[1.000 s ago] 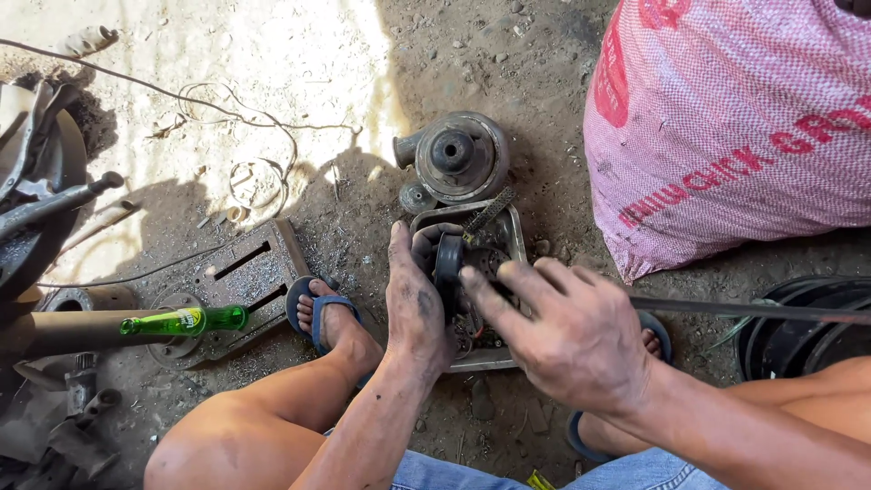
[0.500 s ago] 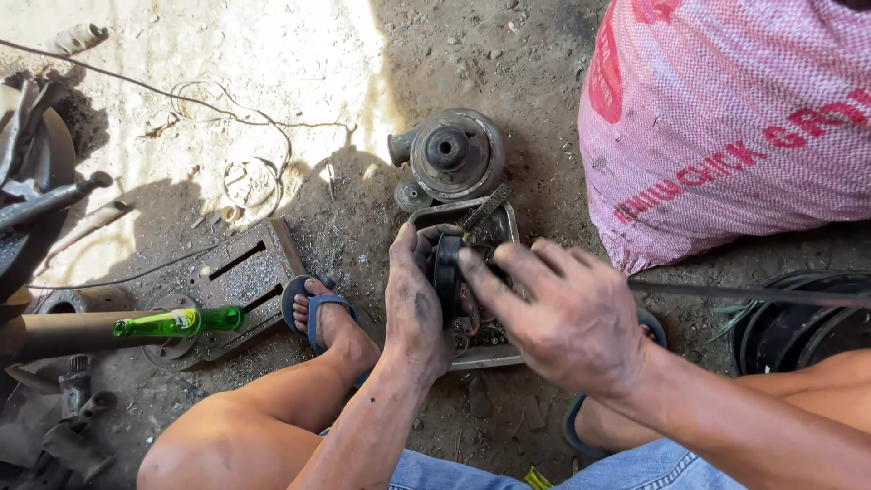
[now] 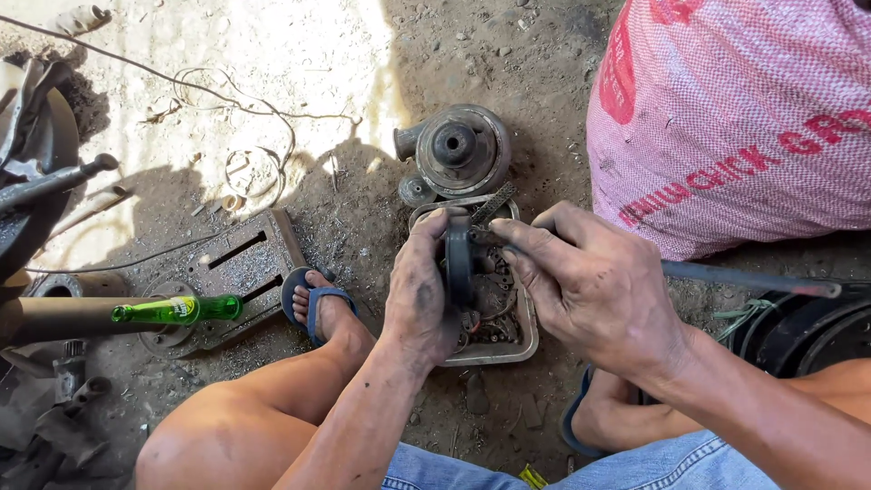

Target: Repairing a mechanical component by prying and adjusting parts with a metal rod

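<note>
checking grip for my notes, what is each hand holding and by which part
The left hand grips a dark round metal part by its rim. The right hand pinches its top edge; any tool there is hidden.

Head view, steeply downward (close range)

"What is by the right edge of the dirt ground?"

"A big pink woven sack with red print. A black rubber tyre sits just below it."

"And on the left?"

"A green glass bottle lies on a flat rusty metal plate with slots. A thin bent wire curls near the top edge."

"And in the middle?"

"A round grey metal pump housing."
</note>
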